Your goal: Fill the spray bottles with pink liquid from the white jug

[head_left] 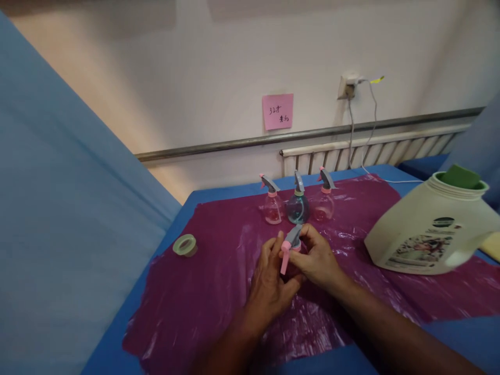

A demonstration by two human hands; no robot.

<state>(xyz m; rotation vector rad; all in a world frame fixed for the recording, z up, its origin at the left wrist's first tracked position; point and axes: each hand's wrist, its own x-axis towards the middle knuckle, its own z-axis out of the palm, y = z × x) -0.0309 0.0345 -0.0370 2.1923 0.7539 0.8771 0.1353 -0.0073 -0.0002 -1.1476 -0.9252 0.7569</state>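
Observation:
Between my two hands is a spray bottle (286,256) with a grey head and a pink trigger; its body is mostly hidden by my fingers. My left hand (269,284) wraps round it low on the left side. At its neck, just under the spray head, the fingers of my right hand (318,258) are closed. Behind them stand three more spray bottles in a row: a pink one (273,208), a teal one (298,208) and another pink one (324,207), all upright with grey heads.
A large cream jug (422,239) with a green piece in its mouth stands at the right. On the left lies a pale green cap (185,245). Purple plastic sheeting (211,297) covers the blue table (117,328). A blue curtain (58,208) hangs at the left.

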